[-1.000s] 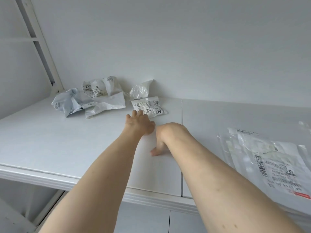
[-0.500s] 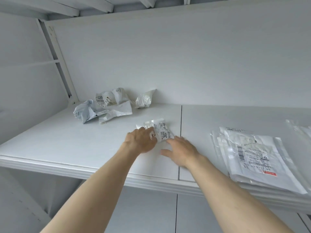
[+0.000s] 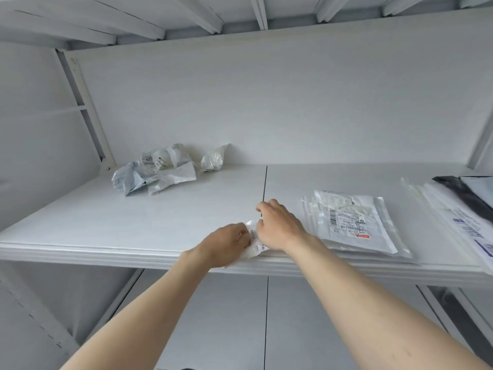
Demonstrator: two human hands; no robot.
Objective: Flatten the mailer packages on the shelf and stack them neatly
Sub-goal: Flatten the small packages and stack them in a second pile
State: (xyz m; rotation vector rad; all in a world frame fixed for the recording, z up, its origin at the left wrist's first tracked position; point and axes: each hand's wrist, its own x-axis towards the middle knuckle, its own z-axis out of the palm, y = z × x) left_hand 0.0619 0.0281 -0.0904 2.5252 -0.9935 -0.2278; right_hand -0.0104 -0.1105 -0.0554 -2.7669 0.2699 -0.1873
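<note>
Shelf [image 3: 133, 225] front edge: hands [image 3: 226, 243] gripping mailer [image 3: 253, 248].

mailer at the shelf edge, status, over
Left grip and right grip both hold the crumpled mailer at the shelf front edge. Not yet flat. Stack lies just right; nothing in the way.

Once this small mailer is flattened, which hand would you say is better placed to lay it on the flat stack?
Probably the right hand: it grips the small mailer on the side nearest the flat stack, which lies just to its right. The left hand holds the far side.
</note>
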